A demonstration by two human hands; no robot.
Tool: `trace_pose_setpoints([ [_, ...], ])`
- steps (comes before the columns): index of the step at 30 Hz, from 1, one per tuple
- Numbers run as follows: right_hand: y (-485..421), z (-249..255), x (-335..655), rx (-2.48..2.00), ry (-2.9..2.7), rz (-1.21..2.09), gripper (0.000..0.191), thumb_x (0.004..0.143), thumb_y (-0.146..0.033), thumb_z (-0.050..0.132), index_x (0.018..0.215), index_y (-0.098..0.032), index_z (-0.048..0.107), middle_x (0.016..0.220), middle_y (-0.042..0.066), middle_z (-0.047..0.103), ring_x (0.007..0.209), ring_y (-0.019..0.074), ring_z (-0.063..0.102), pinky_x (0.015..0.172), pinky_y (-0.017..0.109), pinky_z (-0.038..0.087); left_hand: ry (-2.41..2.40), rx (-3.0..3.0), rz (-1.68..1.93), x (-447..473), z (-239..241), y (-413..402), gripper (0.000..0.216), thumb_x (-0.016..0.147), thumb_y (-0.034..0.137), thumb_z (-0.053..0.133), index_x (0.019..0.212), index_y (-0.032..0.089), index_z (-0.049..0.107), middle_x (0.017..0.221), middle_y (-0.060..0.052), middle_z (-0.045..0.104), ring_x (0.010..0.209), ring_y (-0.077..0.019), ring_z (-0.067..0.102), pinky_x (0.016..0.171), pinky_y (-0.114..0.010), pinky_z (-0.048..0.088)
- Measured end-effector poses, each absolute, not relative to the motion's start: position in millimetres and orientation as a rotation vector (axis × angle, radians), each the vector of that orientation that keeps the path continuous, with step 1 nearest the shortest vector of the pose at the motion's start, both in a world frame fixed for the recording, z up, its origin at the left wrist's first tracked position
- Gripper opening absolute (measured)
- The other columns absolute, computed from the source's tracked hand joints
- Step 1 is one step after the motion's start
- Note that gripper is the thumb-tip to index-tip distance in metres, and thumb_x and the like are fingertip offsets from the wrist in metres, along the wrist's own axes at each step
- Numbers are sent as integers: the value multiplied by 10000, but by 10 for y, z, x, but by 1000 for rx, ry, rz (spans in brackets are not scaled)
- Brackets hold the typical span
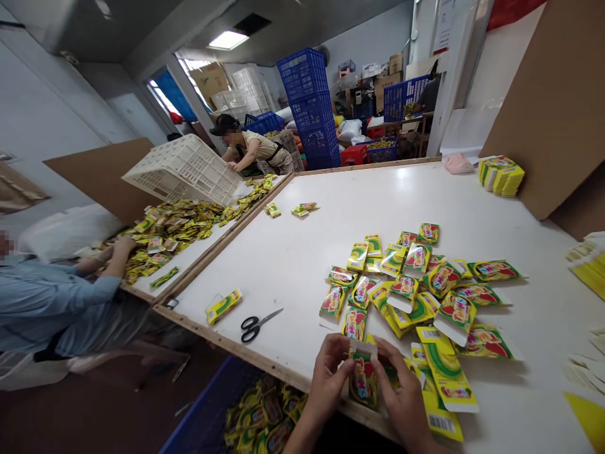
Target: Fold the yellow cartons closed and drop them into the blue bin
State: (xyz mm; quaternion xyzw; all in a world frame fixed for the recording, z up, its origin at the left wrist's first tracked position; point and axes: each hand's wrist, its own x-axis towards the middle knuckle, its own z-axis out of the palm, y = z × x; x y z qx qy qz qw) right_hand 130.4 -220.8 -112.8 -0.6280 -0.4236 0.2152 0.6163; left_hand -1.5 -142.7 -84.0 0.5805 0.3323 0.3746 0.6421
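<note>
Near the front edge of the white table (293,277), my left hand (332,367) and my right hand (399,388) grip one small yellow and green box (363,378) between them. Its open end flap points away from me, and my fingers are at its upper sides. Just past my hands lies a loose spread of similar boxes (363,290), some with flaps sticking out. Longer flat cartons (447,366) lie beside my right hand. Left of my hands, black-handled scissors (255,325) rest on the table, with a single yellow box (224,307) next to them.
Below the table edge is a blue crate (203,410) of packets. A co-worker in blue (61,302) handles a packet heap (184,227) at left. Another person (258,148) tips a white crate (189,167). Stacked boxes (501,176) stand by a cardboard sheet (524,107).
</note>
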Motion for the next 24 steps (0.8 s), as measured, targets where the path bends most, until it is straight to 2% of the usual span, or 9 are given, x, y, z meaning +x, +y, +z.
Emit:
trace_pose_setpoints([
  [3, -2195, -1060, 1337, -1415, -1084, 483, 241, 915, -358, 497, 962, -224, 692, 998, 76, 710, 972, 230, 658, 872, 366, 542, 784, 1399, 843, 8, -789, -1443, 287, 801, 300, 670, 1055, 187, 598, 974, -71, 654, 927, -209, 611, 841, -323, 471],
  [5, -2189, -1014, 1349, -1394, -1114, 481, 229, 905, -372, 518, 919, -231, 698, 972, 73, 707, 969, 234, 652, 868, 371, 539, 777, 1488, 811, 10, -745, -1455, 223, 830, 323, 629, 990, 169, 642, 988, -85, 647, 971, -230, 600, 878, -347, 462],
  [11, -2211, -1043, 1328, -1386, -1144, 501, 205, 890, -389, 559, 908, -231, 689, 928, 69, 712, 914, 227, 666, 828, 345, 546, 756, 1590, 848, 32, -680, -1492, 188, 835, 329, 618, 868, 154, 678, 939, -91, 651, 951, -240, 610, 869, -356, 472],
  [17, -2243, -1121, 1328, -1492, -1142, 451, 249, 880, -419, 566, 981, -224, 684, 974, 71, 723, 933, 235, 669, 839, 353, 537, 853, 1639, 788, 37, -681, -1472, 212, 813, 315, 646, 950, 159, 689, 952, -90, 671, 920, -223, 609, 839, -327, 479],
  [24, -2212, -1038, 1354, -1556, -1128, 469, 249, 876, -438, 564, 925, -225, 684, 924, 58, 729, 887, 229, 671, 806, 339, 535, 860, 1677, 755, 82, -640, -1432, 184, 818, 314, 634, 884, 157, 702, 886, -72, 672, 871, -211, 611, 814, -307, 472],
])
